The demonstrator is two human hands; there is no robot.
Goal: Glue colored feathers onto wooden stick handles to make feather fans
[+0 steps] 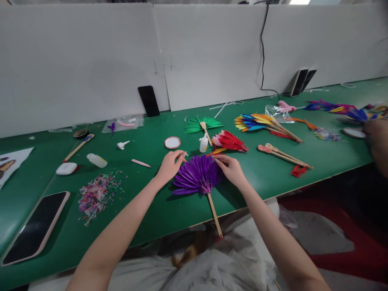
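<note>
A purple feather fan point(197, 174) lies spread on the green table, its wooden handle point(215, 216) reaching past the front edge. My left hand point(172, 165) is at the fan's upper left, thumb and fingers pinched together; something small and pale seems to show at the tips, too tiny to name. On the other side, my right hand point(232, 169) pinches close by the upper right feather tips. What its fingertips hold, if anything, is unclear. Just behind the fan stands a small white glue bottle point(203, 144), with a red and pink feather bundle point(230, 141) beside it.
A green feather fan point(200, 126) and a multicoloured one point(257, 122) lie farther back. On the left are pink tweezers point(141, 163), a heap of coloured flakes point(95, 196) and a phone point(36, 228). Wooden sticks point(285, 157) lie right, near another person's hand point(376, 137).
</note>
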